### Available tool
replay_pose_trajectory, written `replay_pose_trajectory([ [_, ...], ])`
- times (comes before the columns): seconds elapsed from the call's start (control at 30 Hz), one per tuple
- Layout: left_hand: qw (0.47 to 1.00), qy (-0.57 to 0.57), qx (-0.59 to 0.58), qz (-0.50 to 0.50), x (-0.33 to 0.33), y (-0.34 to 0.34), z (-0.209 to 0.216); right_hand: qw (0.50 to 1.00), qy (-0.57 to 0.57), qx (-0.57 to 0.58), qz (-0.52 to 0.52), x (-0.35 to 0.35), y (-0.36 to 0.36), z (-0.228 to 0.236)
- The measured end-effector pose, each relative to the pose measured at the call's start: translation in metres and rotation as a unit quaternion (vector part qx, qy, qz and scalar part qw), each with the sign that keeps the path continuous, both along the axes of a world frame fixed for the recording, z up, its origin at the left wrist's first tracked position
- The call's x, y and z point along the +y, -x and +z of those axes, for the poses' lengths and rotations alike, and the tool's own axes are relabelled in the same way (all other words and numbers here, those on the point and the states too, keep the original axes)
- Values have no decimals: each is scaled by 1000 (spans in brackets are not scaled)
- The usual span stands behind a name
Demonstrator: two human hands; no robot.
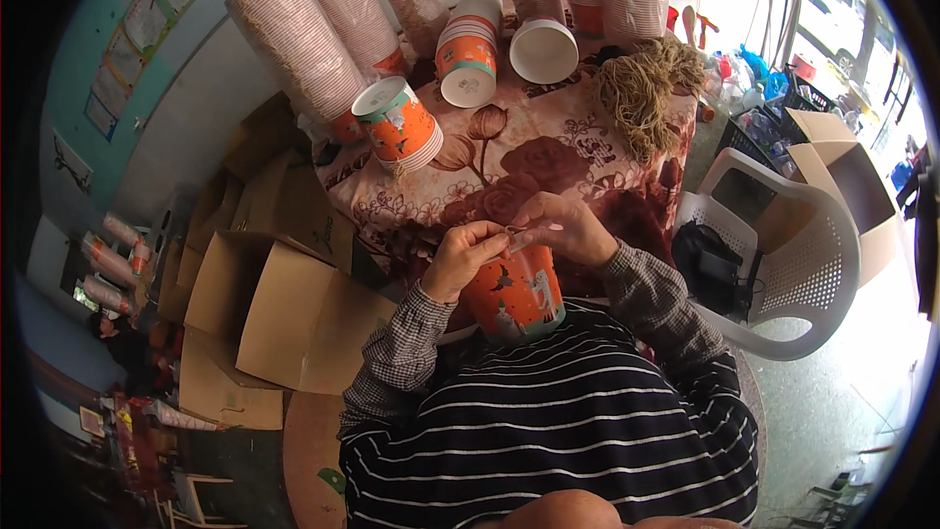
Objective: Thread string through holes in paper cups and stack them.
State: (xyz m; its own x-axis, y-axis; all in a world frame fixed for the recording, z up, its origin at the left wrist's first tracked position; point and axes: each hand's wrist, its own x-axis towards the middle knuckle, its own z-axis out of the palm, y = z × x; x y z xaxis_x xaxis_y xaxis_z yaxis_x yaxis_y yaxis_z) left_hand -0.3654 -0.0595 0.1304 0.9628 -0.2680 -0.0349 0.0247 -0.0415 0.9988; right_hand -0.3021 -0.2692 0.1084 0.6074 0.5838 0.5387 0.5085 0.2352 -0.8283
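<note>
An orange paper bucket with dark printed figures and a green lower band leans against my striped shirt at the table's near edge. At its upper edge my left hand is closed, thumb and forefinger pinched together. My right hand is closed too, its fingertips meeting the left ones over the bucket's rim. Whatever thin thing lies between the fingertips is too small to make out. A loose bundle of tan twine lies at the table's right side. Left of it, a short stack of matching orange buckets stands upright.
More buckets lie on their sides on the flowered tablecloth, with tall wrapped stacks behind. Open cardboard boxes crowd the left. A white plastic chair holding a black bag stands at the right.
</note>
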Motion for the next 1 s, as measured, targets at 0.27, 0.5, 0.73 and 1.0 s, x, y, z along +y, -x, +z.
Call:
replay_pose_trajectory([
  [0.27, 1000, 11, -9, -26, -2, -4, -3, 993, 38, -66, -86, 11, 4, 3],
  [0.5, 997, 74, -22, 32, 0, -2, -6, 973, 53, -117, -193, -8, 3, 8],
  [0.73, 989, 137, 18, 52, 9, -9, -8, 949, 189, -232, -99, -12, 32, 32],
  [1.0, 993, 112, -17, 15, -1, -9, -3, 985, 47, -30, -160, 25, 16, 23],
])
